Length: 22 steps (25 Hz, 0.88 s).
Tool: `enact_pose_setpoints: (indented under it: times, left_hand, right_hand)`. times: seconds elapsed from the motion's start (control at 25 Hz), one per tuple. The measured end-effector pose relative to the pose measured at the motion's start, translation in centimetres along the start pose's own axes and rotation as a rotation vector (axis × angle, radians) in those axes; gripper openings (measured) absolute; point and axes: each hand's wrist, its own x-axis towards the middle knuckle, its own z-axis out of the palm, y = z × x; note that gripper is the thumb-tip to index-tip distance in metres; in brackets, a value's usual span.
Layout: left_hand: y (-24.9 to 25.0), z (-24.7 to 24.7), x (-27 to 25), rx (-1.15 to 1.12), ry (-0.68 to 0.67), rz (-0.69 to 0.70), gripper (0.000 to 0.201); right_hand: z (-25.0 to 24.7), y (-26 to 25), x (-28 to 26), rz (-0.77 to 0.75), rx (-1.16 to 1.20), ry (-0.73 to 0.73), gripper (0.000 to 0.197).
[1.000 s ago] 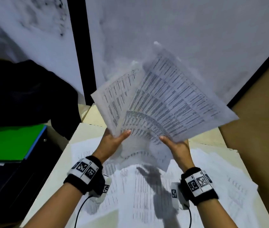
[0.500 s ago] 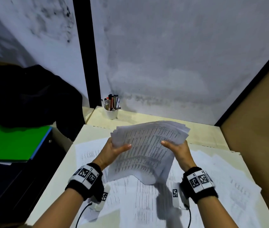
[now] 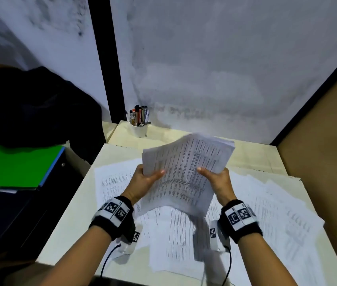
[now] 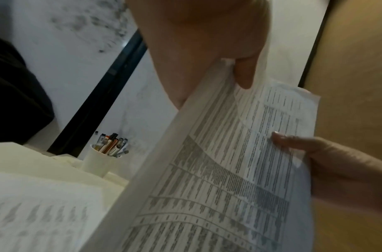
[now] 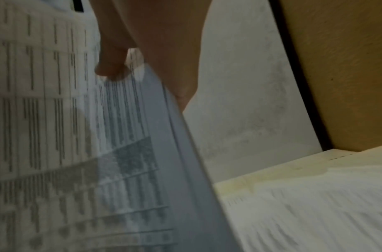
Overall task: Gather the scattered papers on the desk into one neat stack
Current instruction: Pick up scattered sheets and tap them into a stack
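A bundle of printed sheets is held tilted above the cream desk, its lower edge hanging just over the papers below. My left hand grips the bundle's left edge, thumb on top. My right hand grips its right edge the same way. In the left wrist view the bundle fills the right half, with my left thumb on it. In the right wrist view the bundle's edge runs diagonally under my right thumb. More loose printed sheets lie spread flat across the desk.
A white cup of pens stands at the desk's back left corner. A green folder lies on a lower surface to the left, beside a dark bag. A brown panel walls off the right side.
The fanned sheets that were raised high have come down toward the desk and drawn together into a tighter bundle. Both hands keep their grip on its edges.
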Motion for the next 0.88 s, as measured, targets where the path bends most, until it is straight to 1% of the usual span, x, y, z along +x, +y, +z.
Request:
enact_pose_setpoints:
  times: [0.08, 0.12, 0.2, 0.28, 0.36, 0.4, 0.44, 0.48, 0.52, 0.56, 0.6, 0.64, 0.68, 0.72, 0.8, 0.84, 0.88]
  left_hand:
    - [0.1, -0.3, 0.0, -0.048, 0.061, 0.017, 0.051]
    - [0.0, -0.6, 0.2, -0.059, 0.063, 0.021, 0.050]
    - [-0.5, -0.7, 0.3, -0.029, 0.021, 0.018, 0.043]
    - [-2.1, -0.5, 0.7, 0.037, 0.022, -0.049, 0.038]
    - [-4.0, -0.3, 1.0, 0.116, 0.022, -0.099, 0.038]
    - [-4.4, -0.3, 1.0, 0.153, -0.007, -0.108, 0.038]
    - [-4.7, -0.2, 1.1, 0.203, -0.058, -0.112, 0.042]
    - [-4.7, 0.0, 1.3, 0.260, -0.122, -0.110, 0.052]
    - [-4.6, 0.3, 1.6, 0.330, -0.183, -0.103, 0.057]
    - [-4.5, 1.0, 1.8, 0.395, -0.215, -0.094, 0.050]
    - [-4.5, 1.5, 2.0, 0.445, -0.224, -0.093, 0.039]
    - [-4.6, 2.1, 2.3, 0.482, -0.215, -0.092, 0.034]
    - [-4.9, 2.5, 2.5, 0.512, -0.187, -0.087, 0.032]
    - [-5.1, 3.0, 2.7, 0.533, -0.160, -0.081, 0.033]
    - [-5.7, 3.4, 2.7, 0.536, -0.101, -0.090, 0.035]
    - [-6.0, 3.4, 2.8, 0.534, -0.073, -0.106, 0.036]
    - [-6.1, 3.4, 2.8, 0.534, -0.048, -0.124, 0.036]
  right_hand:
    - [-0.7, -0.6, 0.3, -0.040, 0.030, -0.018, 0.026]
    - [-1.1, -0.6, 0.4, -0.047, 0.049, -0.049, 0.026]
    - [-1.2, 0.2, 0.4, 0.019, 0.016, -0.108, 0.026]
    - [-0.6, 2.2, 0.3, 0.128, -0.102, -0.119, 0.023]
    - [-0.2, 3.2, 0.1, 0.192, -0.147, -0.034, 0.014]
    - [-0.3, 3.0, 0.2, 0.187, -0.126, 0.020, 0.015]
    - [-0.7, 2.5, 0.4, 0.167, -0.089, 0.064, 0.014]
    - [-1.4, 2.0, 0.5, 0.148, -0.043, 0.104, 0.013]
    - [-2.3, 1.7, 0.5, 0.146, -0.006, 0.131, 0.016]
    - [-3.8, 2.2, 0.5, 0.168, 0.013, 0.154, 0.022]
    - [-5.6, 3.1, 0.5, 0.216, 0.010, 0.169, 0.031]
    - [-7.8, 4.6, 0.3, 0.283, -0.018, 0.213, 0.038]
    - [-10.3, 6.6, -0.2, 0.369, -0.077, 0.283, 0.044]
    - [-13.2, 8.7, -1.1, 0.494, -0.180, 0.375, 0.051]
    - [-18.2, 12.4, -3.5, 0.824, -0.463, 0.530, 0.080]
    - [-19.9, 13.6, -4.9, 0.975, -0.577, 0.596, 0.094]
    - [-20.8, 14.2, -6.2, 1.075, -0.666, 0.647, 0.103]
